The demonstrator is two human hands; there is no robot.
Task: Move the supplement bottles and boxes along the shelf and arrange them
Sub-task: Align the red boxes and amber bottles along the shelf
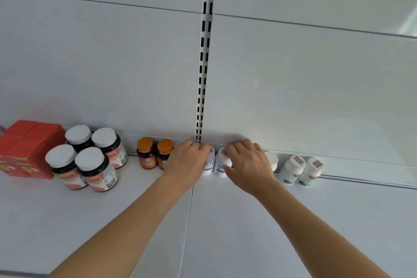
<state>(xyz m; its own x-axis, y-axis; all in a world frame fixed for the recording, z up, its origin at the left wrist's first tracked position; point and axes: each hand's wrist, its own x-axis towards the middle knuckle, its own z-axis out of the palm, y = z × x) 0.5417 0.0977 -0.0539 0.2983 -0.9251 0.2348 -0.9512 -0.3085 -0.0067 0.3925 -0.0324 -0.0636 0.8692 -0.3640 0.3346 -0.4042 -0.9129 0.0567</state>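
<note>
Both hands reach to the back of the white shelf [225,221], where it meets the rear wall panel [112,63].

Left hand [188,160]: fingers curled over the top of a small white bottle [208,165], gripping it from above. Most of the bottle is hidden behind the hand; only its right side and part of the cap show.

Right hand [248,162]: fingers draped and bent over the cap of a second white bottle [221,165], thumb on the near side. It reads as a top grip, though the contact under the palm is hidden.

The two bottles stand upright, just beside each other between the hands, directly below the slotted upright rail [204,74]. Judgement: a grip from above on each lets the pair slide or lift sideways together along the back edge, keeping the row straight.

Left of the left hand: two amber bottles [153,156] with orange-gold caps, the nearer one partly behind the hand. Further left stand four dark jars [88,160] with wide white lids and pink labels, set two by two, then a block of red boxes [24,151] with square edges.

Right of the right hand: one white cap just behind the wrist, then two more white bottles [301,170] with labelled tops, tilted by the lens or leaning; I cannot tell which.

Materials: the bottles look like smooth plastic, round, with flat caps; the boxes look like matt card. The shelf is smooth and glossy, so things should slide easily.
</note>
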